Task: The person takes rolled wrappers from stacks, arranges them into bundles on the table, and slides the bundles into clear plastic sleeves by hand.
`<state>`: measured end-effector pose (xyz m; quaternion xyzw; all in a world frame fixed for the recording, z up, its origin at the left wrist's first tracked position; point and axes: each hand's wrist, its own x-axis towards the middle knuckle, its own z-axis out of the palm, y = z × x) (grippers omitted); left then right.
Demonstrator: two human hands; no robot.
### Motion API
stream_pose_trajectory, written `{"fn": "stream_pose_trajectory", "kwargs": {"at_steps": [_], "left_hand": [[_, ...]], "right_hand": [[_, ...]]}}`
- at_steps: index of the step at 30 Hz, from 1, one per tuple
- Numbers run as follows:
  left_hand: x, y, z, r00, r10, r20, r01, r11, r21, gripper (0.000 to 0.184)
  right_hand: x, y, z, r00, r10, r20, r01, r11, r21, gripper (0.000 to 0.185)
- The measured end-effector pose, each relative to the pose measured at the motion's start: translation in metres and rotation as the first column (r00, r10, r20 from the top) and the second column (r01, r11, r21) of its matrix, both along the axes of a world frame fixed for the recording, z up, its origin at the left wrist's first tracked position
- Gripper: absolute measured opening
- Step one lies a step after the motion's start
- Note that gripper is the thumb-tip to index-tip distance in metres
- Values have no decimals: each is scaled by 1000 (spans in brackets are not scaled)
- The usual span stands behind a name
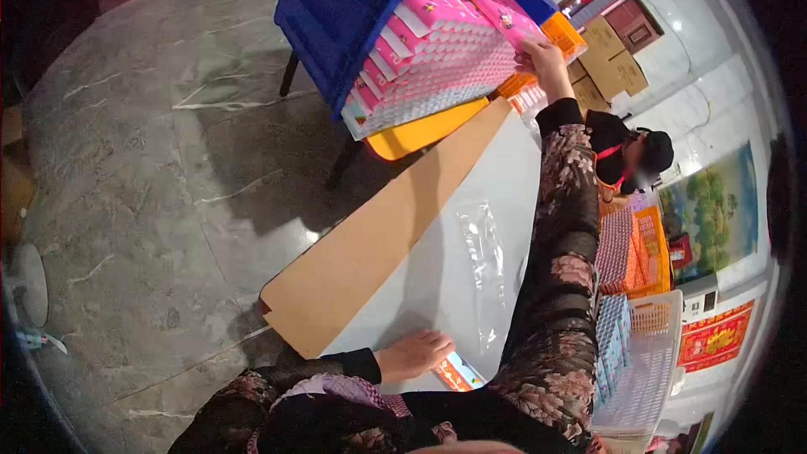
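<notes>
My right hand (542, 59) reaches to the far end of the table, its fingers closed over the end of a pink printed roll (496, 8). That roll lies on top of a stack of similar pink rolls (445, 59) with pale round ends, inside a tilted blue crate (345, 17). Close to my body, my left hand (416, 353) rests low over the white tabletop (403, 286) with its fingers curled together. Beside its fingertips, partly hidden, is an orange and blue printed card (458, 372). A clear plastic bag (482, 261) lies flat on the tabletop.
A cardboard strip (370, 244) runs along the table's left edge. The crate stands by a yellow stool (429, 128). On the right are a white basket (651, 370), an orange crate (651, 244) with rolls and a person in a black cap (660, 151). Cardboard boxes (609, 55) stand behind.
</notes>
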<state>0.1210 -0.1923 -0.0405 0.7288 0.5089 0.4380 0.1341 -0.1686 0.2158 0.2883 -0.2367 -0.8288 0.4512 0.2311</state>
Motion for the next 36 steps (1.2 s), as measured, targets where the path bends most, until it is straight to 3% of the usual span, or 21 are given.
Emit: {"fn": "stream_pose_trajectory", "kwargs": {"at_steps": [2, 5, 6, 8, 9, 11, 14, 19, 21, 22, 23, 24, 25, 26, 27, 28, 30, 32, 34, 35, 36], "left_hand": [[-2, -1, 3, 999, 29, -21, -28, 1000, 13, 48], [-4, -1, 3, 996, 30, -90, -29, 999, 13, 47], [-3, -2, 1, 994, 59, -87, -54, 996, 65, 48], [-4, -2, 0, 992, 90, -84, -80, 990, 115, 49], [-7, -1, 5, 994, 52, -97, -46, 996, 72, 50], [-8, -1, 7, 994, 18, -107, -15, 999, 28, 52], [-6, 1, 4, 1000, 20, -14, -19, 999, 37, 51], [-4, 5, 1, 996, 63, -56, -56, 991, 126, 46], [-4, 4, 2, 997, 69, -19, -65, 986, 151, 46], [-5, 4, 4, 997, 72, 15, -74, 981, 177, 46], [-6, 5, 7, 997, 70, 20, -72, 981, 179, 46], [-9, 5, 11, 1000, -13, -1, 13, 1000, 18, 49], [-10, 4, 14, 995, -99, -9, 97, 985, -146, 53], [-10, 2, 14, 994, -106, -7, 104, 984, -144, 53], [-10, 0, 11, 998, -54, -37, 52, 997, -61, 52], [-8, -1, 8, 998, -1, -62, 3, 1000, 25, 50], [0, 2, 2, 985, 15, -174, -10, 1000, 28, 47], [-9, 0, 17, 973, 5, -230, -19, 998, -55, 46], [-14, -2, 22, 994, 26, -103, -23, 999, 30, 46], [-11, -2, 16, 996, 48, -71, -42, 996, 83, 45], [-13, -1, 17, 999, -14, -36, 14, 1000, 7, 44]], "right_hand": [[12, -6, 6, 1000, -22, 17, 22, 1000, -3, 26], [14, 8, 9, 984, 13, 177, -53, 973, 223, 37], [13, 4, 12, 985, 14, 174, -53, 974, 221, 37], [8, -6, 21, 945, -129, 302, -53, 847, 529, 48], [3, -2, 20, 945, -128, 301, -54, 847, 529, 48], [-16, 9, 16, 970, -184, 159, -46, 505, 862, 58], [-36, -1, 10, 987, -121, 105, -47, 412, 910, 66], [-54, 1, 9, 926, -264, 269, -103, 508, 855, 58], [-33, -27, 15, 948, -290, 127, -35, 302, 953, 47], [-34, -21, 15, 948, -291, 131, -39, 302, 953, 47], [-35, -11, 18, 905, -341, 256, -177, 244, 953, 35], [-37, 12, 21, 841, -399, 367, -314, 193, 930, 24], [-29, 46, 21, 849, -349, 396, -425, -8, 905, 21], [-22, 81, 22, 862, -300, 409, -482, -230, 845, 19], [-5, 88, 32, 732, -217, 645, -674, -92, 733, 18], [22, 62, 40, 686, -151, 712, -679, 216, 701, 18], [78, 8, 56, 710, -15, 704, -457, 750, 478, 19], [131, -18, 65, 649, 132, 749, -498, 818, 287, 24], [200, -63, 39, 867, 48, 496, -93, 993, 66, 35], [234, -82, 23, 891, 120, 438, -60, 987, -149, 41], [268, -101, 7, 913, 162, 374, -20, 935, -355, 47]]}}
